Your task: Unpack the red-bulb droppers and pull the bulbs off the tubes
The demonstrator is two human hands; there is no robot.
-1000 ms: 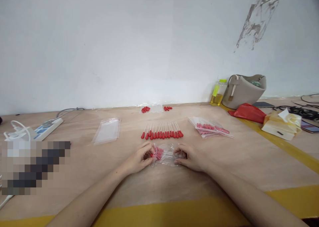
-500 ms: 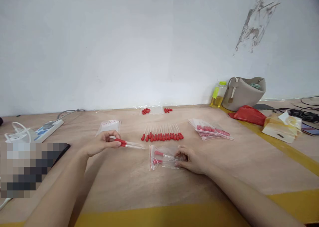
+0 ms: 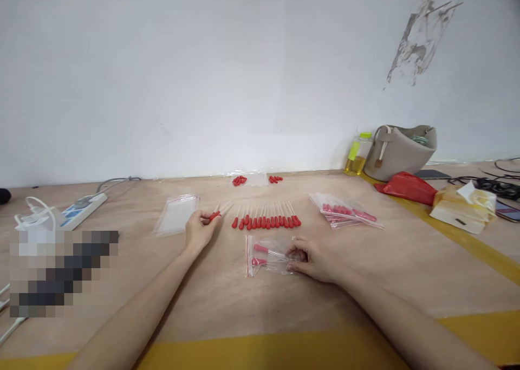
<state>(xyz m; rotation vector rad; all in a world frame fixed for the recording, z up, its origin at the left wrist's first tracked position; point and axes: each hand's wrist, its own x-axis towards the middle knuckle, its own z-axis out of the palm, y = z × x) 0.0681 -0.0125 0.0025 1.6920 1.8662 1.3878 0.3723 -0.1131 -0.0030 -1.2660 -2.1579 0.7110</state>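
My left hand (image 3: 199, 230) pinches a glass dropper with a red bulb (image 3: 215, 214) and holds it just left of a row of several red-bulbed droppers (image 3: 266, 218) laid side by side on the brown table. My right hand (image 3: 314, 259) rests closed on the right end of a small clear zip bag (image 3: 266, 255) that holds two red-bulbed droppers. The bag lies flat in front of the row.
A stack of clear zip bags (image 3: 175, 214) lies to the left, filled bags (image 3: 345, 210) to the right. Loose red bulbs (image 3: 255, 180) sit by the wall. A power strip (image 3: 81, 205), yellow bottle (image 3: 357, 153), grey bag (image 3: 400, 149), red pouch (image 3: 406, 187) and tissue pack (image 3: 463, 207) stand around.
My left hand left the bag, pulled a dropper out to the left, then carried it forward to the left end of the row. My right hand stayed on the bag.
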